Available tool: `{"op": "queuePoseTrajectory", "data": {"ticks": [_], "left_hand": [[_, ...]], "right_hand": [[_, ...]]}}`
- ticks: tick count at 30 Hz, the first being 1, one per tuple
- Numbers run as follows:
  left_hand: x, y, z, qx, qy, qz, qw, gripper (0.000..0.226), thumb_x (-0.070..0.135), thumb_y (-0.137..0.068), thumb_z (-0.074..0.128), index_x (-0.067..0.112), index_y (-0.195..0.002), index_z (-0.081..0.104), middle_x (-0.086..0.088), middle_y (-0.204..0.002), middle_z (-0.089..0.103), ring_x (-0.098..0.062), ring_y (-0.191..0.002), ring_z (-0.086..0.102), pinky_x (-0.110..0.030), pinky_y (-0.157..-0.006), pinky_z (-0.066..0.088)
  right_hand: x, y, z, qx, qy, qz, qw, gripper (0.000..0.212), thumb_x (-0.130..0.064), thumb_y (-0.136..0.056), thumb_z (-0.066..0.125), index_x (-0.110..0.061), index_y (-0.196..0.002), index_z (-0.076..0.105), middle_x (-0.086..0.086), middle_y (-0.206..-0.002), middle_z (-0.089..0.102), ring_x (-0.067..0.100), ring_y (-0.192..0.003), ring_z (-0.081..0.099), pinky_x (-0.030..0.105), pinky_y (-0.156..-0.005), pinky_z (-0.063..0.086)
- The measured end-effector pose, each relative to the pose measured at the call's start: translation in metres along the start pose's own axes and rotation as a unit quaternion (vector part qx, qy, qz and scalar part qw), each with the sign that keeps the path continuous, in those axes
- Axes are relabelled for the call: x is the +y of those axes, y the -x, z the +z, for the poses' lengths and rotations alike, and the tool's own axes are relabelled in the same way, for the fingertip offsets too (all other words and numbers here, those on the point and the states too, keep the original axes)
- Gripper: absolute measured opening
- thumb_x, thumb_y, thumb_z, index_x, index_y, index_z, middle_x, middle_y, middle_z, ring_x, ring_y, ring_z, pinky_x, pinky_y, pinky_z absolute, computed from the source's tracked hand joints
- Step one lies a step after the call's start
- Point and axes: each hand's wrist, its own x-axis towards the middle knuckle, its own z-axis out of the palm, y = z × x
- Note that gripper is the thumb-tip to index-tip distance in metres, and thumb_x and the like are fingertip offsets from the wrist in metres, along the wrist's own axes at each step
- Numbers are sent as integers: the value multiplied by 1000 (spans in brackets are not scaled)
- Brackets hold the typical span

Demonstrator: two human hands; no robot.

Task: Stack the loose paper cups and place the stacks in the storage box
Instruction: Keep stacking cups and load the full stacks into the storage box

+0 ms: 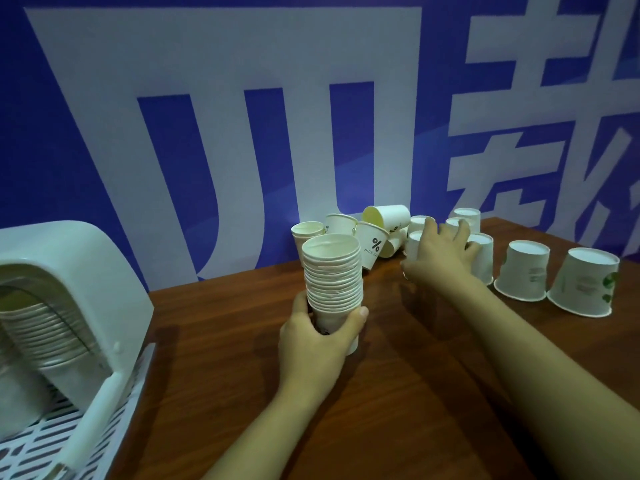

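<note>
**cupguy:** so everything here is relative to the tall stack of cups (331, 282); it stands upright near the middle of the wooden table (346, 410), rims up, and the left hand (317, 336) is wrapped round its lower part, thumb on the right side, fingers round the left; firm grip, holding the whole stack.

**boxfan:** and the other hand?

**cupguy:** the right hand (440, 252) is stretched out beyond the stack and to its right, fingers spread over a small upside-down cup (415, 245); the fingers look curled round it but the hand hides the contact, so I honestly can't tell if it's gripping or just touching.

**boxfan:** where's the loose stuff?

**cupguy:** straight behind the stack, against the blue wall (104, 133), there's a jumbled pile; a short stack (306, 235) just behind it, a cup with a % print (372, 249) tilted to the back right, and one cup on its side (388, 218) on top; further right of the stack is a row of upside-down cups, ending in two bigger ones (523, 271) and (585, 282) well apart from the stack.

**boxfan:** storage box?

**cupguy:** the white storage box (79, 271) sits well left of the stack, at the table's left edge; a stack of cups (41, 336) lies inside on its side; it rests on a white slotted tray (104, 427).
</note>
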Motion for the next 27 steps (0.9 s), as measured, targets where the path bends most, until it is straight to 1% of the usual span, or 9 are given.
{"op": "queuePoseTrajectory", "data": {"ticks": [4,8,11,15,16,19,21,24,27], "left_hand": [[3,1,-1,3,26,-6,1000,47,51,-71,89,47,-110,62,27,-107,73,13,-99,66,-20,-84,57],[13,7,-3,-12,79,-20,997,60,68,-65,77,32,-113,70,14,-104,78,-4,-94,75,-35,-82,63],[18,12,-6,-11,72,-9,997,59,67,-66,75,31,-111,71,12,-102,79,-7,-92,76,-35,-80,64],[18,13,-6,-9,59,-10,998,59,67,-66,76,32,-113,71,12,-104,78,-5,-93,75,-34,-81,64],[18,13,-6,-5,55,-11,998,58,68,-66,76,33,-111,71,12,-104,78,-4,-93,75,-34,-81,64],[17,13,-5,-2,42,-13,999,59,70,-65,75,33,-110,71,13,-102,78,-2,-92,74,-32,-80,64],[17,11,-5,-5,34,-15,999,61,71,-64,75,32,-110,71,13,-102,78,-1,-91,74,-30,-79,64],[16,10,-4,-12,23,-21,999,54,69,-68,77,35,-109,70,13,-102,78,0,-92,74,-27,-77,64],[13,7,-4,-14,21,-31,999,39,57,-79,82,35,-109,69,13,-101,77,0,-90,74,-27,-77,63]], "right_hand": [[-4,1,6,36,45,-12,998,76,-30,-84,74,-15,-147,34,15,-149,42,38,-140,32,52,-109,33],[-11,4,8,-3,49,-5,999,73,-32,-81,77,-14,-142,42,20,-143,42,42,-135,38,53,-109,36],[-12,6,11,-30,-44,-18,998,74,-25,-80,81,-19,-140,37,17,-137,52,42,-131,48,61,-111,34],[-13,15,24,-60,-213,-18,975,103,-22,-71,90,-28,-149,22,10,-129,56,40,-128,52,64,-110,36],[-11,18,30,-69,-248,-9,966,101,-23,-69,92,-27,-146,27,8,-124,58,39,-126,54,64,-108,39],[-4,20,33,-78,-310,-9,947,66,-26,-75,89,-18,-126,48,5,-117,62,33,-119,60,59,-100,50],[-8,19,21,-78,-389,-38,917,61,-21,-85,82,-14,-134,46,4,-124,60,25,-117,60,49,-94,57],[-23,20,-13,-68,-460,-88,881,56,-20,-94,71,-16,-140,39,2,-121,56,18,-106,59,29,-77,54],[-35,25,-44,-109,-497,-101,855,46,-29,-98,61,-22,-135,35,9,-119,57,25,-93,63,29,-64,54]]}}
